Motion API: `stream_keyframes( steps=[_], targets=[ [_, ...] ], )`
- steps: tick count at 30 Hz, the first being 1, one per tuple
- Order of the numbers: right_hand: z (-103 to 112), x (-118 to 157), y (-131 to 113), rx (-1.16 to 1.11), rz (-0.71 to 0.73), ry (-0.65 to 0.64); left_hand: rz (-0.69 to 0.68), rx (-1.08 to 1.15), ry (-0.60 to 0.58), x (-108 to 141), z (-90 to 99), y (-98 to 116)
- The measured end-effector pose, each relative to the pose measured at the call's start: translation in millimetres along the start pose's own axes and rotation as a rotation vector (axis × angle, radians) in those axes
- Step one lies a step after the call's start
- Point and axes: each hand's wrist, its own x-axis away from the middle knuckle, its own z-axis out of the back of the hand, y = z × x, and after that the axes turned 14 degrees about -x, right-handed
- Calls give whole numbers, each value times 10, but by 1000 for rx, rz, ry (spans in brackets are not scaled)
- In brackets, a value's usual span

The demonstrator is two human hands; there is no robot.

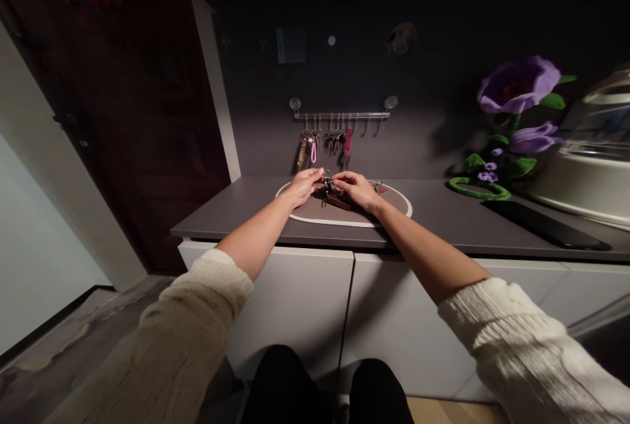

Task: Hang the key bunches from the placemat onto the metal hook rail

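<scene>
Fingertips of my left hand point(304, 186) pinch a thin metal key ring above the oval mat. From the right, my right hand point(358, 190) closes its fingers on the keys point(327, 185) that hang at that ring. A brown strip-like piece point(338, 202) lies or hangs just below the keys; whether it is joined to them I cannot tell. Under both hands is the brown oval mat point(344, 222) with a white rim. A small red and metal item point(380, 188) rests on the mat behind my right wrist.
On the wall, a clear hook rail point(342, 115) carries several keys, a pink loop point(314, 151) and a red strap point(348, 142). At right stand purple fabric flowers point(522, 92), a black phone-like slab point(546, 224) and a domed cream appliance point(585, 181). A dark door point(147, 102) is at left.
</scene>
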Motion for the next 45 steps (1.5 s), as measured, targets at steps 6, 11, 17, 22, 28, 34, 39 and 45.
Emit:
stream_keyframes(
  steps=[6,11,17,22,28,34,39,45],
  targets=[
    [-5,-13,12,-16,33,-13,-27,-64,-6,-6,-13,-5],
    [2,-21,34,-3,75,-46,-15,-80,0,-15,-19,-13],
    [13,-49,52,38,110,-19,-7,-96,-21,18,-40,18],
    [35,-70,62,36,129,9,-39,-117,-9,10,-36,-6],
    [75,-98,54,0,153,57,-75,-264,34,-13,-42,-63],
    [74,-97,24,-221,129,108,-85,-581,98,29,-120,-75],
    [92,-104,-44,-393,86,186,-197,-673,222,-67,-87,-184],
    [239,-308,-157,-423,62,298,-340,-912,238,-70,-90,-178]
  ],
)
